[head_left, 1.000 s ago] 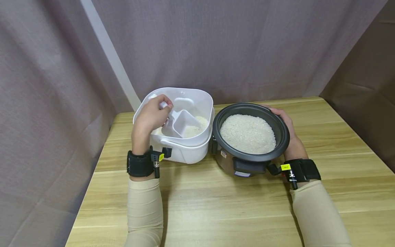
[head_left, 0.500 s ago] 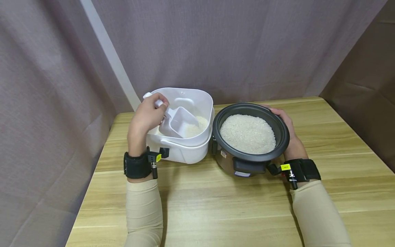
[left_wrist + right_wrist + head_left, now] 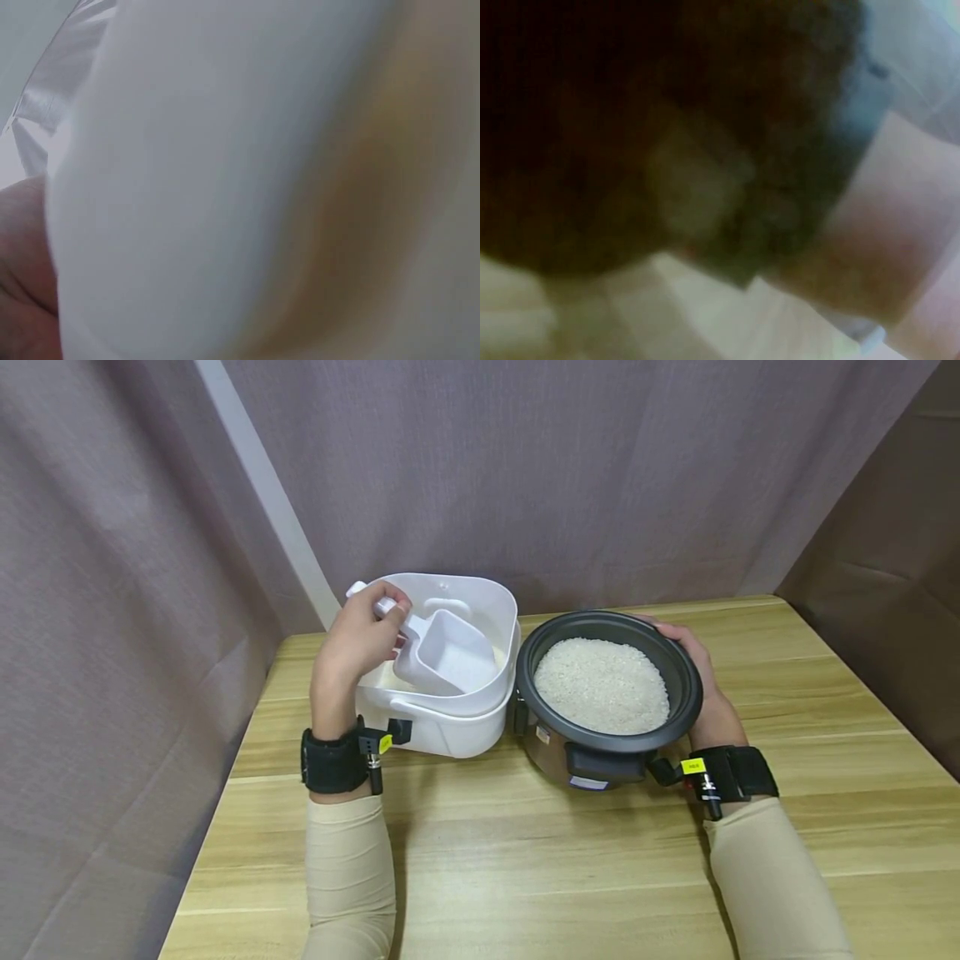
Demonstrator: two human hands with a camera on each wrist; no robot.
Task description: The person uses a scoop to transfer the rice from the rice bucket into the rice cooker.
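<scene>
My left hand (image 3: 360,639) grips the handle of a white plastic scoop (image 3: 444,653), held just above the rice inside a white square container (image 3: 450,731). To its right stands a black rice cooker pot (image 3: 678,681) filled with white rice (image 3: 602,683). My right hand (image 3: 701,681) curls around the pot's right side and rim. The left wrist view shows only a blurred white wall of the container (image 3: 225,180) and part of my palm. In the right wrist view, blurred, is the dark pot side (image 3: 630,127) against my hand.
Both vessels sit side by side near the back of a wooden table (image 3: 525,860). Grey-brown curtains (image 3: 540,468) close off the back and both sides. The table's left edge runs close to the left curtain.
My left hand has lifted and tipped the scoop up out of the rice in the white container. My right hand and the pot have stayed put.
</scene>
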